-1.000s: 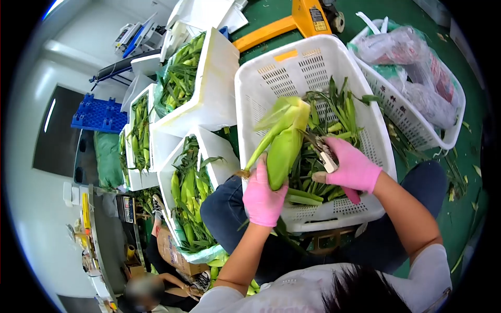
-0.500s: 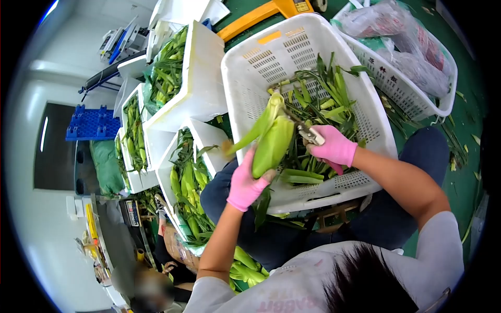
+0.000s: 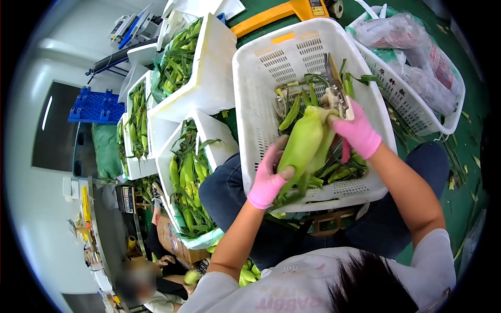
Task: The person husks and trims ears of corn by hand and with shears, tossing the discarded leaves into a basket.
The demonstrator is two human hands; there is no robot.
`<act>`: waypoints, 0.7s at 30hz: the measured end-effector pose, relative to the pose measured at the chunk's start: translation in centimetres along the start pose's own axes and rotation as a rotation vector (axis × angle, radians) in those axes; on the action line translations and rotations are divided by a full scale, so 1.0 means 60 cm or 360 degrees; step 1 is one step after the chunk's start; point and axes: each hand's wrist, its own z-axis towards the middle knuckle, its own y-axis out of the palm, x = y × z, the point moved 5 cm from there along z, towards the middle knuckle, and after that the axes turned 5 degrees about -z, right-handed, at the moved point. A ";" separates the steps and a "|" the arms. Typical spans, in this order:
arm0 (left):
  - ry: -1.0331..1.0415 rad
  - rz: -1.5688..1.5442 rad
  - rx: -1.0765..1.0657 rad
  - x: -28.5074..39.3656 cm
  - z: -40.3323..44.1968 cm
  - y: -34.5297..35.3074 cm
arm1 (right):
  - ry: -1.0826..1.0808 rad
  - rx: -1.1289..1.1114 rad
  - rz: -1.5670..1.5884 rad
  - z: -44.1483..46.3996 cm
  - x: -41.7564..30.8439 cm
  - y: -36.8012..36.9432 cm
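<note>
My left hand (image 3: pixel 269 177), in a pink glove with bare fingertips, is closed around the lower part of a green ear of corn (image 3: pixel 303 140) in its husk. The ear hangs tilted over a white slatted basket (image 3: pixel 255 104). In my right hand (image 3: pixel 357 130), also pink-gloved, is a pair of pruning shears (image 3: pixel 340 99), blades pointing up and away. The fingertips of that hand touch the stalk end of the ear. Beneath both hands, cut husk leaves and stalk pieces (image 3: pixel 292 112) lie in the basket, partly hidden by the ear.
Foam boxes (image 3: pixel 201 86) filled with corn stand at the left. At the upper right is another white basket (image 3: pixel 386 78) holding plastic bags. A yellow pallet jack (image 3: pixel 266 18) lies beyond. Another person (image 3: pixel 167 281) sits at lower left. Leaf scraps litter the green floor.
The ear has swung over, its stalk end now toward my right hand. My right hand has moved up and turned the shears upward. The view has shifted slightly.
</note>
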 end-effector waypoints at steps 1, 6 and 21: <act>-0.0329 -0.0249 -0.0152 -0.003 -0.010 0.008 | 0.0161 -0.0016 -0.0227 0.004 -0.009 -0.019; -0.0549 -0.0288 -0.0495 0.005 0.003 -0.025 | 0.0041 0.0111 -0.1450 0.028 -0.048 -0.063; 0.0346 0.1082 0.0454 0.126 -0.010 -0.078 | 0.0564 -0.0643 -0.0024 -0.053 0.030 0.078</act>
